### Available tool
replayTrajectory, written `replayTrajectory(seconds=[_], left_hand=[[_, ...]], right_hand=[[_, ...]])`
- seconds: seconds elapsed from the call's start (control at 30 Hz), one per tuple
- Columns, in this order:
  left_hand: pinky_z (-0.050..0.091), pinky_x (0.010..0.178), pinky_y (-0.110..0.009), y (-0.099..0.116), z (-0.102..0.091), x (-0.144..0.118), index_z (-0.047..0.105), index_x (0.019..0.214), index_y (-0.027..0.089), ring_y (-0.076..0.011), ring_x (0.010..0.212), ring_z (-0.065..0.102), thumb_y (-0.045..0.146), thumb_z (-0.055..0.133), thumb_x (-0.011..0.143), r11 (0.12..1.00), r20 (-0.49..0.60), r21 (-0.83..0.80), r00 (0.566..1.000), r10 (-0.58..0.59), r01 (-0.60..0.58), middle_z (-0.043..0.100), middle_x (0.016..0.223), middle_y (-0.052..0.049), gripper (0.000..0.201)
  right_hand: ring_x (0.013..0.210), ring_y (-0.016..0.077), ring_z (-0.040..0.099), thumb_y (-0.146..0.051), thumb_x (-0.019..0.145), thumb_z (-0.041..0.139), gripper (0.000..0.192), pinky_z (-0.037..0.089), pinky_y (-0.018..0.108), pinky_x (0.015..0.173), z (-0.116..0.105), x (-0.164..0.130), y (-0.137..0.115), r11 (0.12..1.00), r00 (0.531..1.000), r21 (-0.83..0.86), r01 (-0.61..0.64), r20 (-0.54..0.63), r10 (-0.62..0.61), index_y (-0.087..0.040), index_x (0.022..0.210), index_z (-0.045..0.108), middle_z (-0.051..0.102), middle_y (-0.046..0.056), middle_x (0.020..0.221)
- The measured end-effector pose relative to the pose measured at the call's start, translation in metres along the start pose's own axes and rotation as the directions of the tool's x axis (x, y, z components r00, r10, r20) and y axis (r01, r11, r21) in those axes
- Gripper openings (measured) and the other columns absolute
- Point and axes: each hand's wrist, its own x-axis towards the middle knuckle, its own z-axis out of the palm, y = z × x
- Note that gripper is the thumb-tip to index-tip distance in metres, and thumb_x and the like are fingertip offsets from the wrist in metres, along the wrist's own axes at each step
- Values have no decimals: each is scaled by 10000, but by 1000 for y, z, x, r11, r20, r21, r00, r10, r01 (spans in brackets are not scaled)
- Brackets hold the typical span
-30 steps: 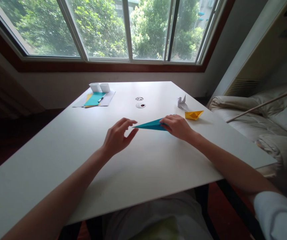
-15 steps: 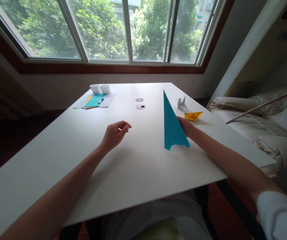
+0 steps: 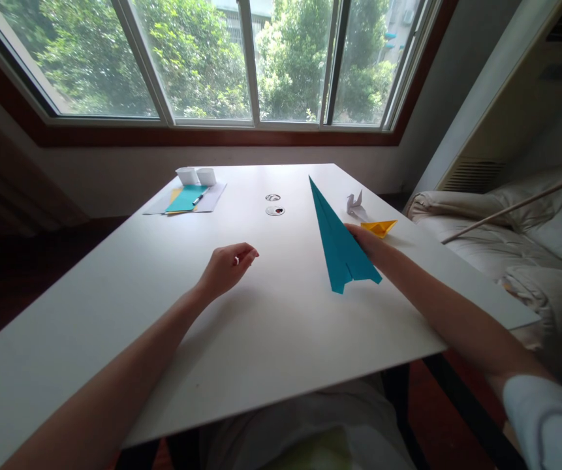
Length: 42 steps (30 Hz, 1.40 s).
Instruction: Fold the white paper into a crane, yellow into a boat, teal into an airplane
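A blue paper airplane (image 3: pixel 339 241) is held up above the right part of the table, its nose pointing away from me and to the left. My right hand (image 3: pixel 366 243) grips it from underneath on the right side; the wings hide most of those fingers. Over the middle of the table hovers my left hand (image 3: pixel 229 264), its fingers curled together with nothing seen in them. Beyond my right hand lie a yellow paper boat (image 3: pixel 379 228) and a white paper crane (image 3: pixel 356 204).
On the white table (image 3: pixel 241 365), two white cups (image 3: pixel 206 176) stand at the back left. In front of them are blue paper (image 3: pixel 185 198), yellow and white sheets, and a pen (image 3: pixel 201 196). Two round inset discs (image 3: pixel 275 211) mark the middle. A sofa (image 3: pixel 461 222) flanks the right side.
The paper airplane has turned, its nose swinging left and its tail shifting right. My left hand has dipped slightly and its fingers have curled in a little more.
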Motion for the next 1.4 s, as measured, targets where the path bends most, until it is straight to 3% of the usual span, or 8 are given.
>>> replayTrajectory(seconds=[0.1,0.2,0.37,0.53,0.8,1.03,1.23,1.4], left_hand=[[399,525,-201,-3,-1,1,635,757,153,-89,491,489,334,463,817,998,11,61,999,31,-32,584,575,15,257],[385,522,-197,-4,-1,1,632,764,155,-80,473,459,330,462,825,995,16,86,998,56,-57,567,559,25,251],[373,539,-197,1,-1,-2,625,773,163,-79,488,451,290,458,833,981,46,113,987,151,-155,568,581,27,218],[369,535,-204,2,-1,-4,618,785,170,-89,510,464,258,444,828,967,97,129,973,210,-221,604,639,8,200],[368,544,-208,7,0,-5,613,787,177,-96,526,468,243,415,826,961,137,145,966,218,-237,602,648,-2,213],[367,549,-213,10,1,-6,606,780,182,-103,534,467,255,406,829,962,173,147,963,205,-231,572,627,0,218],[372,564,-213,11,1,-7,604,778,183,-104,547,472,225,418,823,961,202,143,957,206,-237,580,643,3,195],[370,564,-223,29,-2,-2,614,790,198,-122,594,516,256,404,832,951,236,191,952,197,-244,606,684,-6,222]], right_hand=[[741,166,614,-370,808,471,245,516,317,707,-12,0,-14,1000,1000,-18,20,7,-20,-218,948,602,646,28,854],[709,146,588,-308,759,533,237,495,277,664,-29,-5,-32,972,995,-222,72,-47,-84,-208,963,603,623,17,850],[715,169,565,-382,730,557,290,446,272,635,-61,-31,-45,703,991,-699,133,111,-78,-176,922,623,617,36,850],[757,200,588,-337,717,522,280,435,294,675,-97,-58,-17,395,998,-918,30,46,30,-178,898,664,653,54,885],[778,228,614,-277,651,512,272,453,318,706,-152,-73,45,343,995,-934,-103,-100,27,-204,843,691,692,57,861],[834,245,625,-269,635,519,276,459,358,785,-153,-75,55,411,985,-901,-139,-167,-34,-212,850,683,693,72,906],[889,239,613,-257,674,506,295,450,353,826,-147,-80,50,353,990,-928,-116,-135,-31,-197,915,665,675,87,976],[999,256,563,-326,761,485,339,410,390,892,-117,-85,19,283,965,-959,-29,-101,-243,-160,1027,614,630,105,1063]])
